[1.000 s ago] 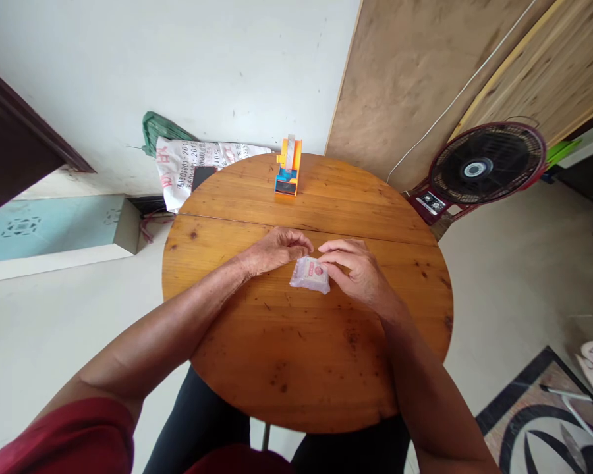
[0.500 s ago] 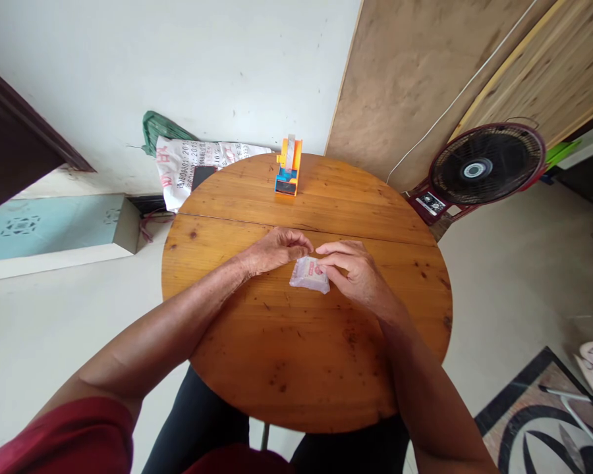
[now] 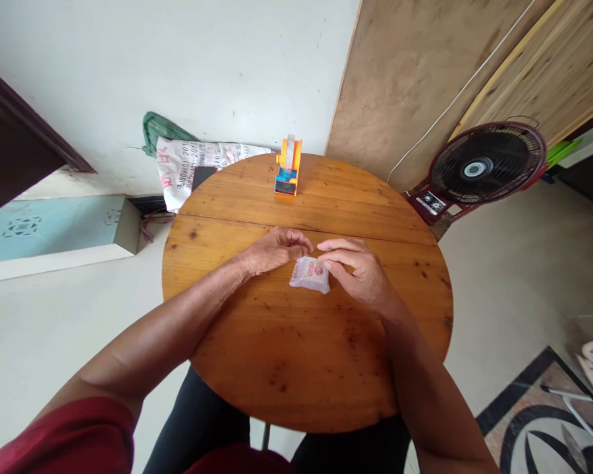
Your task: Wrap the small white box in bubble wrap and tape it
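Note:
A small flat packet (image 3: pixel 310 275), wrapped in clear, faintly purple plastic with red print showing through, lies on the round wooden table (image 3: pixel 286 355). At its far left edge my left hand (image 3: pixel 281 250) is closed, thumb and fingertips pinched together. Whatever sits between those fingertips is too small to make out. My right hand (image 3: pixel 356 268) curves in over the packet's far right corner. Its thumb and forefinger come together there, while another finger reaches toward my left fingertips. I cannot see clearly what the right pinch holds.
An orange and blue tape dispenser (image 3: pixel 288 168) stands toward the table's far edge with a roll of tape in it. Behind the table are a white printed sack (image 3: pixel 175 171) and a green bag (image 3: pixel 163 128). A dark red fan (image 3: pixel 479 170) stands at the right.
My right hand has shifted very slightly to the right, its thumb and forefinger moving a little along the packet's corner. My left hand and the packet look unmoved.

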A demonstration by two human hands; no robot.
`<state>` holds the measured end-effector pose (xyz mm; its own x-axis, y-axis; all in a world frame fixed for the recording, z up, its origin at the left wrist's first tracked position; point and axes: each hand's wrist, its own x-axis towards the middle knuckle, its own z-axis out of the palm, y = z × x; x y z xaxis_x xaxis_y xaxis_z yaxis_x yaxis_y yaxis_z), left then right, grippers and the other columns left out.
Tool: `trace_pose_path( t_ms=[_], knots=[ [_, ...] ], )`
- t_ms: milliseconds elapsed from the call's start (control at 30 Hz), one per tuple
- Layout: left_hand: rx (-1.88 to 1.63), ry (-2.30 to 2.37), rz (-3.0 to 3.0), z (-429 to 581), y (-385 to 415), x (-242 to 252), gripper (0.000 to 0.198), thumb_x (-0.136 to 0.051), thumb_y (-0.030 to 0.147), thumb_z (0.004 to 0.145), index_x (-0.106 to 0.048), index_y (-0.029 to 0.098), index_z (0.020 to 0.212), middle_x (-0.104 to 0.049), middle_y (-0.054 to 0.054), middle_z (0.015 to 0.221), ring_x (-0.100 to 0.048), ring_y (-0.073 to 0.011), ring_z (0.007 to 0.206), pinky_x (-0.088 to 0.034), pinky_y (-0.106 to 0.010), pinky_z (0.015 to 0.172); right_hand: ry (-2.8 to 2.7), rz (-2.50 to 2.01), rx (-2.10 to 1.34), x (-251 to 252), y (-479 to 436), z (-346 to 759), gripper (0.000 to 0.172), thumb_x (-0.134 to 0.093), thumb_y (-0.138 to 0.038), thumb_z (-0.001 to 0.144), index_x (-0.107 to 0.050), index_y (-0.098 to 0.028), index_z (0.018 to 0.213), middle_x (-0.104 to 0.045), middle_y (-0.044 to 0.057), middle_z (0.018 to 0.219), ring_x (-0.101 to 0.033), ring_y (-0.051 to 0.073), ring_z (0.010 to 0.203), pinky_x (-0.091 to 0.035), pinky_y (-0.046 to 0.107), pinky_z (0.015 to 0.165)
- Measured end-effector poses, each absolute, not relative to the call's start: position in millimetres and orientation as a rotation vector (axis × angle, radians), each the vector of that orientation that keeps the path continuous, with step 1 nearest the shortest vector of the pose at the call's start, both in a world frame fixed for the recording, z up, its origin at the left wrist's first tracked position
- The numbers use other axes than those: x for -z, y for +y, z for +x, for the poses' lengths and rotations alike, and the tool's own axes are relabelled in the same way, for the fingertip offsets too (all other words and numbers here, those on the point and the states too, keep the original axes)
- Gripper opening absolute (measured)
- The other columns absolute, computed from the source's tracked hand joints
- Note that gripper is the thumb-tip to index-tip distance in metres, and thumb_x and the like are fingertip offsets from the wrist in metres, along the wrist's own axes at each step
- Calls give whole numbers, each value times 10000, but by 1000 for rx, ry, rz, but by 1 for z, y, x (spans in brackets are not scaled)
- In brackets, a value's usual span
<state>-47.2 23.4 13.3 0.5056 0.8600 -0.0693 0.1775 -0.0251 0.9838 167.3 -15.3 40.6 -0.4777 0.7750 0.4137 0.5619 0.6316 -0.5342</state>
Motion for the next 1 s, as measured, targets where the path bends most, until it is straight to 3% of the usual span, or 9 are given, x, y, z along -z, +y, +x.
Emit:
trace_pose_path(
  t_ms=[300,467,600,700,1000],
  knots=[
    [-725,931,1523,-47,27,-8,230,-646,345,765,-686,144,870,-688,-16,817,-588,-134,742,-451,-262,735,-2034,-1173,-549,-40,-9,171,215,-517,-261,941,-720,-212,887,-745,51,981,-686,198,926,-515,350,863],
    [-740,959,1536,-48,27,-7,247,-648,361,763,-688,151,888,-677,-8,800,-580,-128,714,-449,-248,696,-2056,-1281,-634,-44,-12,174,177,-549,-290,915,-693,-225,993,-742,42,994,-680,209,937,-517,362,863],
    [-740,964,1547,-48,26,-9,237,-648,348,765,-692,149,886,-677,-9,794,-573,-127,708,-447,-244,680,-2240,-1304,-677,-49,-17,179,475,-707,-302,792,-587,-270,1251,-683,61,1209,-635,254,1097,-480,440,965],
    [-725,946,1536,-47,25,-12,228,-644,341,774,-693,146,883,-684,-13,794,-588,-131,716,-458,-252,692,-2363,-1278,-646,-46,-19,181,643,-770,-331,737,-521,-326,1330,-635,61,1296,-592,283,1167,-475,458,963],
    [-738,920,1494,-46,25,-13,205,-652,334,779,-682,148,859,-693,-21,820,-608,-139,760,-464,-263,731,-2437,-1268,-530,-43,-21,167,646,-748,-223,723,-521,-296,1324,-690,68,1183,-625,278,1048,-477,422,897]
  ],
)
